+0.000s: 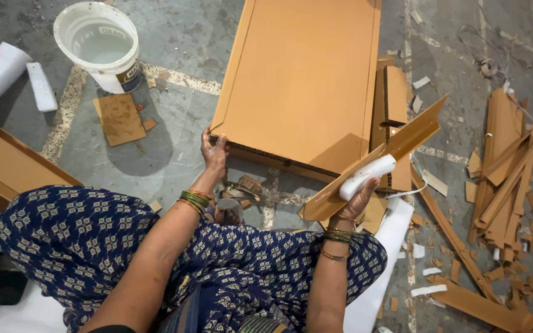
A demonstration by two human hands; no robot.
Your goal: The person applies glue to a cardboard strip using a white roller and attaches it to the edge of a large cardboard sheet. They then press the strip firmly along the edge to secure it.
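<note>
The right hand (pixel 358 198) has its fingers wrapped around a white foam piece (pixel 368 174) and a long brown cardboard angle strip (pixel 382 159), held tilted. The left hand (pixel 214 151) presses curled fingers on the near corner of the large flat brown cardboard panel (pixel 300 80) lying on the floor; a steady hold there seems wise. A white plastic bucket (pixel 99 43) stands beyond.

Flat brown cardboard panel (pixel 300 80) on floor; angled cardboard strip (pixel 396 148) w/ white foam piece (pixel 365 176) raised.

Workshop: cardboard scraps (pixel 507 179), concrete floor (pixel 180 37)

Bright, even overhead light, soft shadows, sharp focus, slight edge distortion
</note>
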